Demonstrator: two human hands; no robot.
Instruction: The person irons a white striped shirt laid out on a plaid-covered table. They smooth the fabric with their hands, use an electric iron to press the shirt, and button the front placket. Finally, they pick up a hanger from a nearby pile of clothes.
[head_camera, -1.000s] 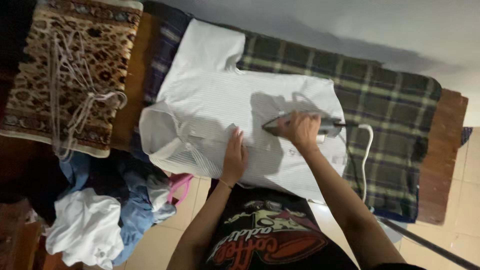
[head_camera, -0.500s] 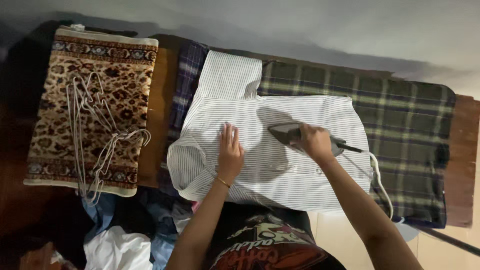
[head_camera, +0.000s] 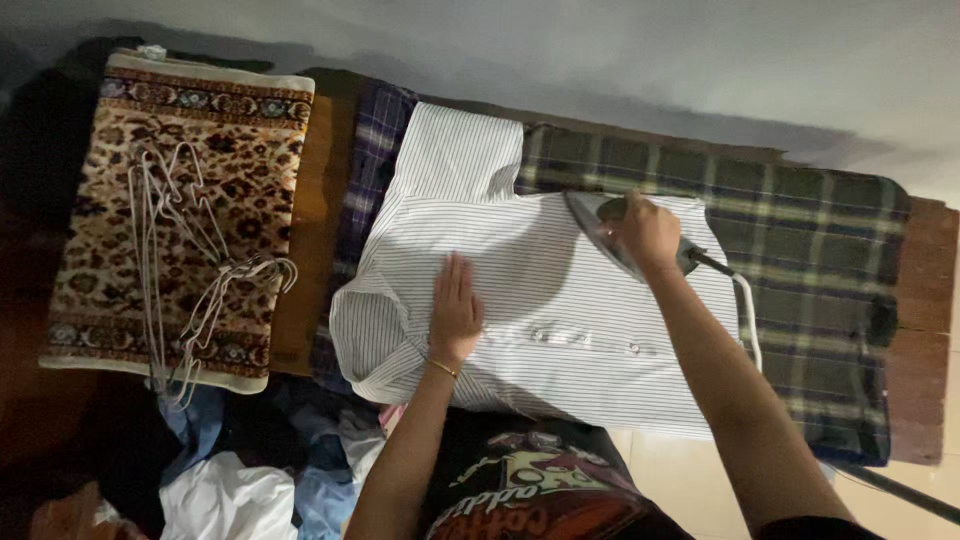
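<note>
A: Nearest the camera, what is listed?

B: Item one, a heap of loose clothes (head_camera: 250, 480) at lower left, white and blue pieces, below the table edge.

A: On the table (head_camera: 925, 300) itself?

B: Item two, a striped white shirt (head_camera: 540, 300), spread flat on a green plaid blanket (head_camera: 810, 270), its long axis running left to right, collar end to the left. Item three, the left hand (head_camera: 455, 312), fingers together and flat on the shirt near the collar end, pressing, clamping nothing.

A: And the iron?

B: Item four, an iron (head_camera: 605, 230) at the shirt's far edge, nose pointing left, cord (head_camera: 748, 310) trailing right. The right hand (head_camera: 648, 232) is closed around its handle. The unpressed cloth lies left of the iron; the left hand is the nearer one to it.

A: Farthest left?

B: Item five, a leopard-print mat (head_camera: 180, 200) bearing wire hangers (head_camera: 190, 270), well apart from both hands.
</note>
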